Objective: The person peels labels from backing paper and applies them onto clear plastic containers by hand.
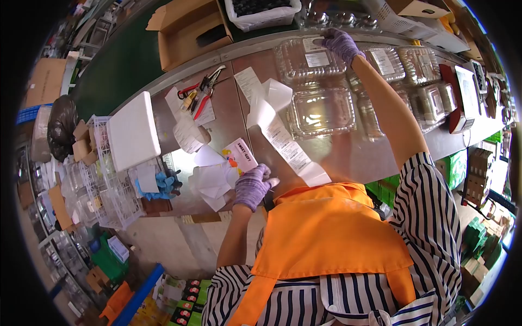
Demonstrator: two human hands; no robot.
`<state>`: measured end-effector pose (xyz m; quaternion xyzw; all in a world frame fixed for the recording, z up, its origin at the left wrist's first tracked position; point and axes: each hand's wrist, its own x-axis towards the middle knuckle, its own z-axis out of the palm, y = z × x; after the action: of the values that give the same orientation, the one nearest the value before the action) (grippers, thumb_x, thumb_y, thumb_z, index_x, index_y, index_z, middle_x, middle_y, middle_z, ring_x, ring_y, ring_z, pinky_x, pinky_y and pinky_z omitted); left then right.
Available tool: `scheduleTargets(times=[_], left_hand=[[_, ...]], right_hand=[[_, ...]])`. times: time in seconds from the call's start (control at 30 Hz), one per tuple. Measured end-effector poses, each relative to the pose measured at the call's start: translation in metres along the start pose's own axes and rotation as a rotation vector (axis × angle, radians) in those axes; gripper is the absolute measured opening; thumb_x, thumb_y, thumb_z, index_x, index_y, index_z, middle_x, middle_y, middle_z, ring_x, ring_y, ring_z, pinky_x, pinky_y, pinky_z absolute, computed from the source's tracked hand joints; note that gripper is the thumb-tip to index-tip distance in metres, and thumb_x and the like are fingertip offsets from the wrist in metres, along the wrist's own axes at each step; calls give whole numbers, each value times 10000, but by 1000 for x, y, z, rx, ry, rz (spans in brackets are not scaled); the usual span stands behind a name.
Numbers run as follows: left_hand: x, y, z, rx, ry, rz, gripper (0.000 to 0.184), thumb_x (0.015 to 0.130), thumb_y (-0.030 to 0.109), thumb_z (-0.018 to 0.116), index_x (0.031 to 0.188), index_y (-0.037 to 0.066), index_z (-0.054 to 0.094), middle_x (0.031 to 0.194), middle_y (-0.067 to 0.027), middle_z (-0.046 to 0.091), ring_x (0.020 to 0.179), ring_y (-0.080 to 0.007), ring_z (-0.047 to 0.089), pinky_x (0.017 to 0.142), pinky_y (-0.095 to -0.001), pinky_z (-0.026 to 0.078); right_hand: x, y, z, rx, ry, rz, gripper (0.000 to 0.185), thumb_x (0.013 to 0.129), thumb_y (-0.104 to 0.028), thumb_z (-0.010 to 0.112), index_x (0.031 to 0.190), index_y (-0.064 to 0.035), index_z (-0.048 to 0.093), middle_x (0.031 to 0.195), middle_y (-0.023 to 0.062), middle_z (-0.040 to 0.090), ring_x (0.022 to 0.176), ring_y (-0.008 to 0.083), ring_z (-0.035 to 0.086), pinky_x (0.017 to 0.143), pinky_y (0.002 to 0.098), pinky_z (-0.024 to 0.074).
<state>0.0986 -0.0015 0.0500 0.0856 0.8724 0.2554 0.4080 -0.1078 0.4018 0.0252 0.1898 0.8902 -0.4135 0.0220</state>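
Observation:
My left hand (252,188), in a purple knit glove, is closed on the lower edge of a printed "SWEET GIFT" card (240,156). Below and left of it lie loose white label sheets (209,182). At the far side of the metal table, my right hand (341,45), gloved the same way, reaches over a clear plastic clamshell box (293,61). Its fingers lie stretched out at a white label (312,44) near the back of the lid. Another label (317,59) sits just in front. A second clamshell box (322,111) stands nearer to me.
A long strip of printed labels (285,145) curls across the table. Red-handled pliers (203,104) lie at the left, near a white foam lid (134,130). More clamshell boxes (419,64) stand right. An open cardboard box (187,32) is behind the table.

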Motion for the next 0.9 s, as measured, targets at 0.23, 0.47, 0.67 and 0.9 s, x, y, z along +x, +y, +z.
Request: scheduleTargets(times=[0.23,0.47,0.67,0.9], left_hand=[[-5,-27,14,106,129,-124,407,739,287,716,1030,59,547,1050,-135,607,934,-297,610,796,-389,491],[-7,-48,30,235,407,-49,626,671,316,759,1167,61,476,1230,-176,484,1021,-360,558,850,-436,470],[-5,-56,31,296,451,41,777,656,245,771,1316,82,395,1327,-149,416,1078,-350,530,883,-416,463],[-3,-67,35,371,509,182,386,816,267,590,1168,109,581,1233,-91,536,895,-269,626,774,-387,506]], right_hand=[[5,-1,4,-314,-53,-32,538,692,-364,779,1102,-62,607,1042,114,646,959,246,600,864,323,459],[-39,-38,16,-599,273,-340,665,751,-351,707,1291,-93,416,1246,139,511,1133,307,513,913,385,443],[-179,-56,68,-1298,-20,-1071,227,842,-244,598,1032,-120,601,923,63,644,691,186,622,639,282,532],[-265,5,127,-169,-1007,-279,413,778,-371,683,1060,-76,620,952,137,650,911,285,621,824,352,480]])
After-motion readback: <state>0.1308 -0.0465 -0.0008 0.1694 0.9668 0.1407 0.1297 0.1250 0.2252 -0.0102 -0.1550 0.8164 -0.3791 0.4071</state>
